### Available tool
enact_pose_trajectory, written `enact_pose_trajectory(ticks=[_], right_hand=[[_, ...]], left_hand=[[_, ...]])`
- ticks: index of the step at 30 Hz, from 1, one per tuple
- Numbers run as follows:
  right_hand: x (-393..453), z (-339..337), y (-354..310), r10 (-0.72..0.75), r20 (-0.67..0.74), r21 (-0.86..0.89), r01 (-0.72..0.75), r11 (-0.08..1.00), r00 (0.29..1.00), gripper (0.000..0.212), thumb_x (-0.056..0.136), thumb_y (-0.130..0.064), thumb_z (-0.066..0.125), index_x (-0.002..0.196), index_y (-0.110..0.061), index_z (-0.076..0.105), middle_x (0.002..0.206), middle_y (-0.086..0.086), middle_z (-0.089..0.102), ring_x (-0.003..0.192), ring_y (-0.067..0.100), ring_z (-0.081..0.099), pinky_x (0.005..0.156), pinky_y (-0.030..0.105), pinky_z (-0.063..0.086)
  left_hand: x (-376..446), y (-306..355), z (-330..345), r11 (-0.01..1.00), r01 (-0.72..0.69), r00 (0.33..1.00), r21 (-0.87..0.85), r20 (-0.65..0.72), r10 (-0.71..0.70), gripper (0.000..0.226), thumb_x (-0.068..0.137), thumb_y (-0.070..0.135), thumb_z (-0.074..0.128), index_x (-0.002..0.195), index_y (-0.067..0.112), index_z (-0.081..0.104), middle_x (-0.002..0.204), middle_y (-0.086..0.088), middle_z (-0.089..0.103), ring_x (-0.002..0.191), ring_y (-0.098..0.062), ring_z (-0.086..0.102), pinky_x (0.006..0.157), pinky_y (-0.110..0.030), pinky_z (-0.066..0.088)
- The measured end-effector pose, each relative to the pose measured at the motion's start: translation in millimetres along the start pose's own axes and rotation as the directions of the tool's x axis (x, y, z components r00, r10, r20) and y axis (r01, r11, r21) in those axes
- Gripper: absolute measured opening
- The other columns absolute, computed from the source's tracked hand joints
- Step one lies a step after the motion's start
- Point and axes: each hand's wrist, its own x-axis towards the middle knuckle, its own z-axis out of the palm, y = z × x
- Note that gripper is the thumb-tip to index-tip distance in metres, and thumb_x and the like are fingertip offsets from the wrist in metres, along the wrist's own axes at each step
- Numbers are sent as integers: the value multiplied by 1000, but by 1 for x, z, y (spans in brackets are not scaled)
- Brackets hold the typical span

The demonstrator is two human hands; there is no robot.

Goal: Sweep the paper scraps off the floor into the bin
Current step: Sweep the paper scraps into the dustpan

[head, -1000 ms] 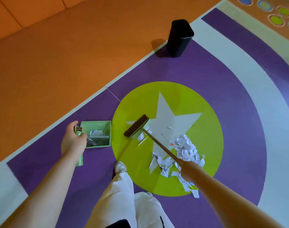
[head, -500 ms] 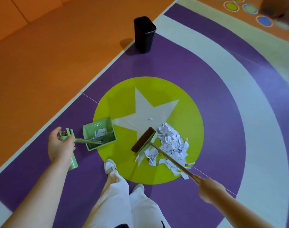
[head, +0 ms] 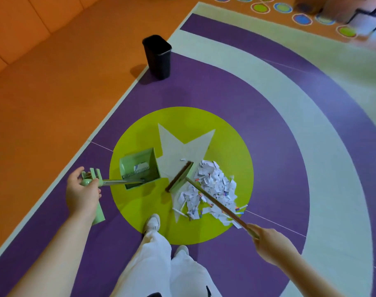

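While the black plastic bin (head: pixel 157 56) stands upright in the upper middle, its contents hidden, the heap of white paper scraps (head: pixel 211 187) lies centre-right on the lime circle; they look light and easily scattered. At centre, the green long-handled dustpan (head: pixel 140 170) already holds a few scraps. The broom head (head: pixel 179 179) touches the heap. The left hand (head: pixel 82 192) grips the dustpan handle; the right hand (head: pixel 268 243) grips the broomstick.

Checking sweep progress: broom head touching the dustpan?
Apart. The head view shows bare green and white floor between the broom head and the dustpan; the scrap pile lies on the broom's other side.
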Motion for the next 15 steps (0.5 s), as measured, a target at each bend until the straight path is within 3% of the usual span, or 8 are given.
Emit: enact_pose_trajectory(ticks=[3, 8, 11, 15], right_hand=[[19, -14, -23, -30, -5, 63, 30, 998, 1000, 53, 92, -25, 36, 138, -52, 38, 117, 4, 65, 102, 28, 64, 68, 31, 44], [64, -38, -73, -16, 23, 118, 14, 993, 1000, 57, 86, -15, 42, 139, -35, 37, 120, 7, 61, 103, 30, 63, 66, 30, 43], [84, -44, -97, -29, -3, 54, 29, 998, 1000, 55, 86, -11, 42, 138, -29, 41, 117, 6, 64, 103, 29, 63, 68, 31, 44], [100, -43, -103, 28, -34, 27, -27, 999, 999, 62, 86, -9, 43, 141, -39, 41, 103, 4, 62, 87, 26, 61, 63, 30, 42]], left_hand=[[-3, 2, 9, 1000, -4, 1000, -7, 4, 4, 54, 89, 5, 60, 138, 26, 50, 130, -2, 61, 56, -17, 56, 56, -31, 51], [3, -2, 24, 999, -30, 998, -10, 52, 31, 52, 90, 4, 59, 137, 24, 50, 133, -3, 60, 53, -19, 53, 51, -28, 49], [12, 0, 32, 999, -30, 995, 11, 93, 29, 52, 91, 3, 59, 137, 25, 50, 131, 2, 58, 55, -18, 54, 50, -27, 49], [31, 2, 39, 999, -40, 989, 33, 142, 34, 51, 91, 2, 60, 136, 25, 51, 132, 0, 59, 55, -21, 54, 56, -32, 49]])
